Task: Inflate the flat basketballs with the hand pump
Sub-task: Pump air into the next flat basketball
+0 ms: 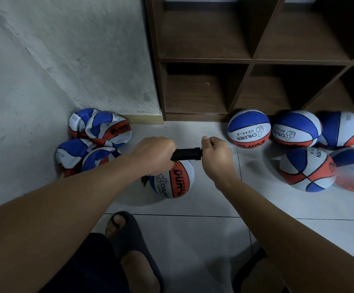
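My left hand (154,156) is curled tight around one end of the short black plastic hand pump (186,154), and my right hand (215,154) is closed round the other end, where I judge the handle to be, though my fingers hide it. The pump's barrel lies nearly level, its long axis running left to right between my two fists, which sit close together, so I take the handle to be pushed almost fully in.

Just under my left hand, touching it or nearly so, sits the round orange, white and blue rubber basketball (173,179) I am filling; it rests on the pale tiled floor (193,233) and already looks plump. The needle and the ball's valve are hidden beneath my left fist, so I cannot tell how they meet. The next stroke turns on that axis: my right hand must pull away to the right along the barrel while my left, the nearer one to the ball, holds the pump steady.

To my left, in the corner by the grey wall (55,70), lies a heap of crumpled flat basketballs (96,138) not yet inflated. To my right, before the dark brown wooden cubby shelf (252,60), is a cluster of full basketballs (298,144).
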Action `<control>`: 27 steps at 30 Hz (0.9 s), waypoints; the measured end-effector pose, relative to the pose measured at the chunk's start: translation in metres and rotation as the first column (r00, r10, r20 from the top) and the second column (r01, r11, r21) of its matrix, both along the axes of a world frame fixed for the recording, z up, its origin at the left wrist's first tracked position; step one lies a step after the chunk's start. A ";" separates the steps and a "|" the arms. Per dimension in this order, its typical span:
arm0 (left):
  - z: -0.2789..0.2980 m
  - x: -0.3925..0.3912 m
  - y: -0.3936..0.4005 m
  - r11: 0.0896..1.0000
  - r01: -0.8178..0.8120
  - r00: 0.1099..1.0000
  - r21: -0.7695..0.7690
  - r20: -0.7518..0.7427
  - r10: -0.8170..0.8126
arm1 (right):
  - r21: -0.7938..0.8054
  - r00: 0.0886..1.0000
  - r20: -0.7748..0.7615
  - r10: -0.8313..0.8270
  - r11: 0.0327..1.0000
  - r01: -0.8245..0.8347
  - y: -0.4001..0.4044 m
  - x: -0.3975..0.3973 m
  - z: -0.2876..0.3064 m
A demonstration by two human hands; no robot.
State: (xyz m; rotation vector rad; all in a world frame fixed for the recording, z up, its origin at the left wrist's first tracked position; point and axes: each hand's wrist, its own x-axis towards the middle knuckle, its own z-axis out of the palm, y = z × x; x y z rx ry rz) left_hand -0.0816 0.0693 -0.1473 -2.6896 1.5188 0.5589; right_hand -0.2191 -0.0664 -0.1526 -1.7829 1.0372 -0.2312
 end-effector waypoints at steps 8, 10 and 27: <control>0.007 0.024 0.012 0.996 -0.081 0.995 -0.038 0.053 0.083 | -0.001 0.994 -0.049 -0.100 0.995 0.100 -0.068 -0.008 0.018; 0.009 0.028 0.017 0.995 -0.103 0.993 -0.015 0.055 0.103 | 0.054 0.987 -0.069 -0.147 0.987 0.150 -0.079 -0.011 0.017; 0.005 0.013 0.011 1.000 -0.018 0.991 0.009 0.135 0.017 | 0.010 1.000 0.003 -0.009 1.000 0.009 0.008 0.030 -0.013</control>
